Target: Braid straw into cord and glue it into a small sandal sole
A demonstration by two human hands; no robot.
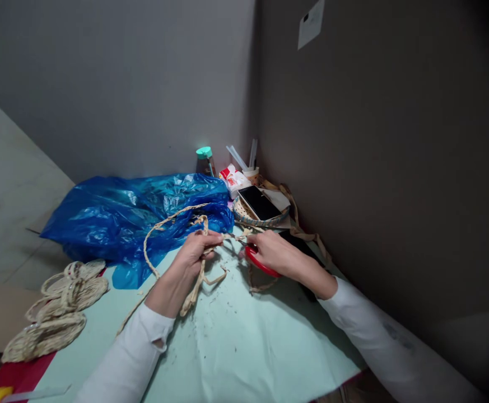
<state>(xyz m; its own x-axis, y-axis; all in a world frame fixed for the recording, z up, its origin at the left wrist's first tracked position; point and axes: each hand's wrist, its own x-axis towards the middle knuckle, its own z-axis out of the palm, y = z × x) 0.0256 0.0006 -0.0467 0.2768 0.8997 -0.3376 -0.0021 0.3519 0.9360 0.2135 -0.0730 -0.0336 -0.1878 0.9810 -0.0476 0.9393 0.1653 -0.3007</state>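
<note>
My left hand (194, 250) is closed on a braided straw cord (148, 246), which loops out past my wrist and down to the left. Loose straw ends (191, 299) hang below my fingers. In my right hand (273, 254) is a pair of red-handled scissors (259, 263), with the blades pointing left at the stretch of cord between my hands. Whether the blades touch the cord I cannot tell. A further piece of straw (263, 288) dangles under my right hand.
A blue plastic bag (113, 207) holding straw lies behind my left hand. Woven straw sandals (59, 310) sit at the left edge. At the back stand a phone (260, 203) on a woven basket (244, 215), a tissue pack (234, 182), a paper cup (251, 175) and a green-lidded bottle (205, 161).
</note>
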